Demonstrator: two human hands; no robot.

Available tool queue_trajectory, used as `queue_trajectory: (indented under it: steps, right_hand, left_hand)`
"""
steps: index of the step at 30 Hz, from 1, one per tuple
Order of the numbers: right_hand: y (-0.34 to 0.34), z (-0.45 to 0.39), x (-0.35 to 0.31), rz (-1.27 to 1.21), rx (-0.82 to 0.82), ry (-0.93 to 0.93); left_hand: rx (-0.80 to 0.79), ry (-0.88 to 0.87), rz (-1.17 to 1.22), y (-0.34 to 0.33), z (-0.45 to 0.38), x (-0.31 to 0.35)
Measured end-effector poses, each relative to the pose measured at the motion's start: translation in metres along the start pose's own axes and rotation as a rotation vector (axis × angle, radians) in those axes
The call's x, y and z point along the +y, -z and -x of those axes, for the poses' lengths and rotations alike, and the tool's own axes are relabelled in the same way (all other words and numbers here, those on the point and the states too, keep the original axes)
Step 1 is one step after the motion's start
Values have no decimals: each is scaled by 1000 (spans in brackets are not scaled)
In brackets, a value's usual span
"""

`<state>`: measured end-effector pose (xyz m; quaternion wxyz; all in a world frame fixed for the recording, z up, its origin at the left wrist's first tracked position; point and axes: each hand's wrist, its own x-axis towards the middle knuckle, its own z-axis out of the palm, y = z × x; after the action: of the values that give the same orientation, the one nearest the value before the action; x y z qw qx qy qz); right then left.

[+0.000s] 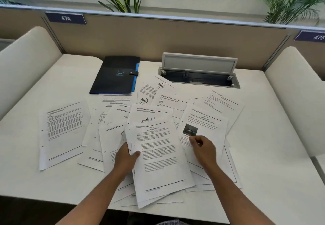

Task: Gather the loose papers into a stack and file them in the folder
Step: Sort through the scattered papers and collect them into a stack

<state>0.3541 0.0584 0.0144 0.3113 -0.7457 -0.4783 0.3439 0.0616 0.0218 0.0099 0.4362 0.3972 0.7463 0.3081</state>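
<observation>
Loose papers point(112, 119) are lying fanned across the middle of the desk point(263, 136), overlapping at mixed angles, most with their long axes running roughly from the near edge toward the far edge. One sheet point(61, 133) is sitting apart toward the left edge, tilted slightly. The left hand point(125, 159) is gripping a small stack point(158, 163) by its left margin, thumb curled over the top page; the stack's long axis is running near-to-far, leaning a little left, and its bottom end is overhanging the near edge. The right hand point(202, 147) is pinching a sheet with a small dark photo point(202, 128), fingers curled on its lower part, just right of the stack.

The folder point(115, 75) is lying closed near the far edge, left of centre, long axis near-to-far and tilted slightly; it is dark, bearing a blue smiley mark, with a snap strap and blue tabs showing along its right side. Its near end is touching the topmost papers.

Readable writing: one sheet is showing the heading "WORKFLOW MODEL" (other print is too small to read). Partition labels are reading "474" point(66, 18) at far left and "475" point(314, 36) at far right.

A cable box point(198, 73) is standing open at the far edge, right of the folder, lid raised, with a cable inside.
</observation>
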Motion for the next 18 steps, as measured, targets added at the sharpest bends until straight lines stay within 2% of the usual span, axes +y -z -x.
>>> queue_trajectory:
  steps: [2,7,14,18]
  right_hand:
    - [13,-3,13,141,110,-33]
    - [24,1,30,411,205,-183]
    - [20,-1,26,446,202,-297]
    - [25,-15,22,319,181,-286]
  left_hand:
    - [58,18,23,6,-3,-1]
    - [162,36,-5,10,-8,0]
    - [143,-43,-222,11,-15,4]
    - [177,-66,-276,18,-24,4]
